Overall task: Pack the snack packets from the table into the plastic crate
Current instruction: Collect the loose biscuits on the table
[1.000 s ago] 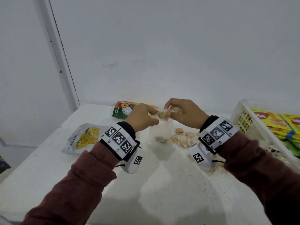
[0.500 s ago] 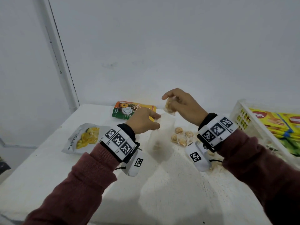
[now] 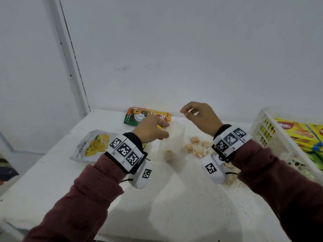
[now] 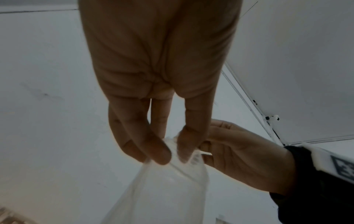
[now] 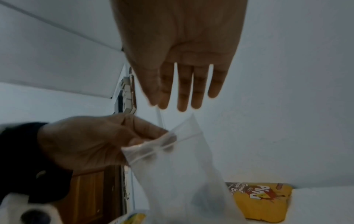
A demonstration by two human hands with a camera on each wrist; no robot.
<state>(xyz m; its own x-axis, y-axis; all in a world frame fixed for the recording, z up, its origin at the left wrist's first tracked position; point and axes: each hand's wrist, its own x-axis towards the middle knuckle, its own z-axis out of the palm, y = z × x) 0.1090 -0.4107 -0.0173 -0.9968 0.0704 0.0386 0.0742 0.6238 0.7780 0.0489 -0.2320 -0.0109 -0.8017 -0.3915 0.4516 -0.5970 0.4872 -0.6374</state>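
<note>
Left hand (image 3: 150, 130) pinches clear bag (image 3: 172, 145) top; right hand (image 3: 201, 116) hovers above.

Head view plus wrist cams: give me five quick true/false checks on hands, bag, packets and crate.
1. The left hand pinches the top edge of the clear plastic bag. True.
2. The right hand holds a snack piece. False: its fingers are extended and hold nothing.
3. Loose wrapped snack pieces lie on the table beside the bag. True.
4. The white plastic crate is empty. False: yellow packets are inside.
5. The silver pouch of yellow pieces sits in the crate. False: it lies on the table, on the person's left.
</note>
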